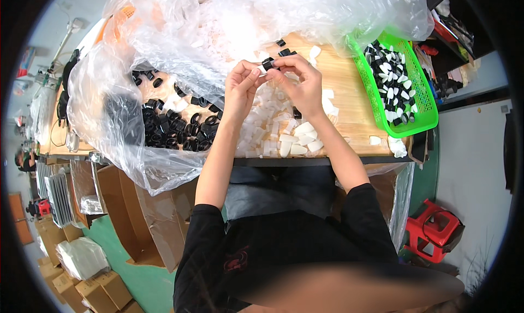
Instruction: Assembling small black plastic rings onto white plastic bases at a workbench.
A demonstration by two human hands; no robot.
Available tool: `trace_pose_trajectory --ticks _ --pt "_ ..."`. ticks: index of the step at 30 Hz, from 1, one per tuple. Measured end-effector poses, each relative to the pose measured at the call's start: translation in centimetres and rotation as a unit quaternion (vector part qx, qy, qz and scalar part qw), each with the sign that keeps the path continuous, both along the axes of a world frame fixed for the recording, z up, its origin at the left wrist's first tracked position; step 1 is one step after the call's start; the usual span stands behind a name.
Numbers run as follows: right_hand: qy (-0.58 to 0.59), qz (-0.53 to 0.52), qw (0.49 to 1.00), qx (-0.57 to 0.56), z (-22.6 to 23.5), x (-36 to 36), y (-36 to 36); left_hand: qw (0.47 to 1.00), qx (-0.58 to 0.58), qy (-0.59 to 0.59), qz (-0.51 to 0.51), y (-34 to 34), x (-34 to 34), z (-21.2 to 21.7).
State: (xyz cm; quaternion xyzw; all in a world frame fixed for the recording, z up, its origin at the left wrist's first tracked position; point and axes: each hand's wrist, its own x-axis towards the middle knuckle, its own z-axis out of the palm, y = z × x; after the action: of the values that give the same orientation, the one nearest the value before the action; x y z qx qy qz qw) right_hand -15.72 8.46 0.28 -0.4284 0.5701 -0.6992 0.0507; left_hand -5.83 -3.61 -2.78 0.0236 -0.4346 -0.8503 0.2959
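Above the middle of the table, my two hands meet at a small black plastic ring (267, 63). My right hand (301, 84) pinches the ring between thumb and fingers. With thumb and fingertips, my left hand (242, 86) holds a small white plastic piece (261, 70) against the ring. The fingers partly hide how the two fit together. Below the hands lies a pile of translucent white plastic parts (262, 122). Several white wedge-shaped pieces (299, 138) lie along the near edge. To the left, many black rings (174, 128) are heaped beside a clear plastic bag.
A green basket (406, 132) at the right holds mixed black and white pieces. The clear plastic bag (103, 94) spreads over the left and far table (349, 89). Cardboard boxes (123, 215) stand below left. A red stool (431, 231) is at the lower right.
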Motion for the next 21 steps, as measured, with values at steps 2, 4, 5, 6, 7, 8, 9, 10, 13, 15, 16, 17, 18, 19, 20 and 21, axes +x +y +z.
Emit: trace_pose_trajectory --ticks 2,4,5,6,7,8,9,10,13,15,16,17,18,19,20,21 --pt "-0.066 0.033 0.997 -0.015 -0.2 -0.2 -0.1 1.000 -0.001 -0.001 0.000 -0.1 0.0 -0.1" --pt "-0.108 0.063 0.992 -0.005 0.0 -0.3 0.1 1.000 -0.002 -0.003 0.003 -0.2 0.1 -0.1" --pt "-0.149 0.090 0.985 0.005 0.1 -0.3 0.2 1.000 -0.005 0.001 0.002 -0.2 0.1 -0.1" --pt "-0.148 0.091 0.985 0.005 0.0 -0.4 0.3 1.000 -0.009 0.006 0.001 -0.2 0.1 -0.1" --pt "-0.176 0.101 0.979 0.016 -0.2 -0.7 0.2 1.000 -0.008 0.006 0.002 -0.1 0.1 0.0" --pt "-0.203 0.109 0.973 0.026 -0.3 -0.9 0.2 1.000 0.000 0.012 0.007 0.0 0.0 0.0" --pt "-0.203 0.110 0.973 0.027 -0.3 -1.2 0.2 1.000 0.009 0.018 0.013 0.1 0.0 0.1" --pt "-0.229 0.113 0.966 0.045 -0.4 -1.4 0.2 1.000 0.010 0.019 0.013 0.1 0.1 0.3" --pt "-0.252 0.129 0.957 0.063 -0.9 -2.0 0.1 0.999 0.033 0.001 0.003 0.0 0.2 0.8" --pt "-0.247 0.144 0.956 0.063 -1.2 -2.0 0.0 1.000 -0.014 -0.021 0.018 -0.2 0.2 0.5" --pt "-0.249 0.146 0.955 0.068 -1.2 -2.0 0.0 1.000 -0.014 -0.020 0.018 -0.1 0.1 0.3" --pt "-0.251 0.150 0.954 0.072 -1.4 -2.0 -0.1 0.993 -0.078 -0.070 0.048 0.0 0.0 0.1" --pt "-0.250 0.151 0.954 0.073 -1.5 -2.0 -0.1 0.979 -0.142 -0.120 0.078 0.1 0.0 0.0" --pt "-0.247 0.151 0.953 0.087 -1.6 -2.1 -0.2 0.979 -0.142 -0.120 0.079 0.1 0.0 -0.1" --pt "-0.244 0.151 0.953 0.102 -1.6 -2.2 -0.1 0.981 -0.130 -0.115 0.083 0.1 0.0 -0.1" --pt "-0.244 0.151 0.953 0.102 -1.6 -2.2 -0.2 0.983 -0.119 -0.109 0.088 0.1 0.0 0.0"
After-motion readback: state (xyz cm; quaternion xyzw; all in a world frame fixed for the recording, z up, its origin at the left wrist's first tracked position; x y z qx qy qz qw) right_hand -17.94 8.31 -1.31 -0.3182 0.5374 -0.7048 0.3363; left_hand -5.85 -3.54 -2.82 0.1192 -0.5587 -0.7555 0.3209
